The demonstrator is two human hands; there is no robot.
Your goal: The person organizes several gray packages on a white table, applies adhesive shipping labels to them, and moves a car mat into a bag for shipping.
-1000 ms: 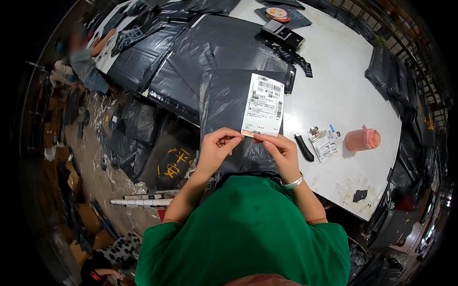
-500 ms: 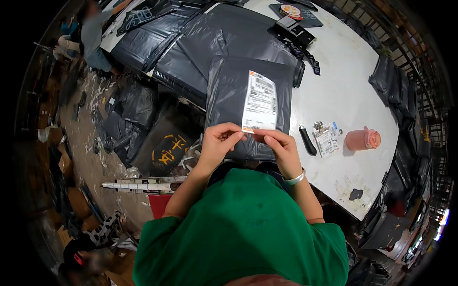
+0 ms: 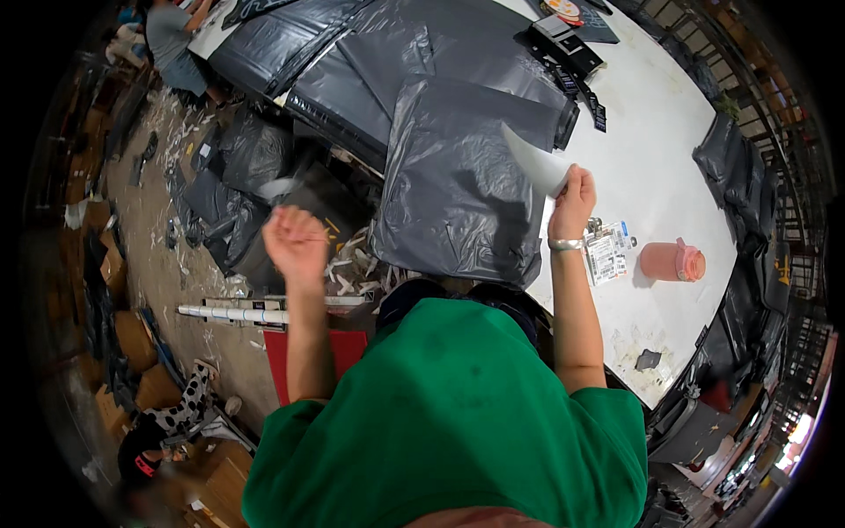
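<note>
A dark grey plastic mailer bag (image 3: pixel 458 176) lies flat on the white table (image 3: pixel 651 167) in front of me. My right hand (image 3: pixel 572 201) is raised over the bag's right edge and pinches a curling white label sheet (image 3: pixel 535 158), which is lifted off the bag. My left hand (image 3: pixel 295 242) is off the table to the left, above the floor. It is blurred, its fingers are curled closed, and I see nothing in it. A bracelet circles my right wrist.
More grey bags (image 3: pixel 352 62) are stacked at the table's far side, with black devices (image 3: pixel 563 44) beyond. A pink cup (image 3: pixel 673 261) and a badge card (image 3: pixel 607 255) lie to the right. Another person (image 3: pixel 167 35) stands far left. Paper scraps, a white tube (image 3: pixel 229 312) and boxes litter the floor.
Both hands were pressing the label's lower edge on the bag. Now my left hand has swung out left, and my right hand has lifted the white sheet up to the right.
</note>
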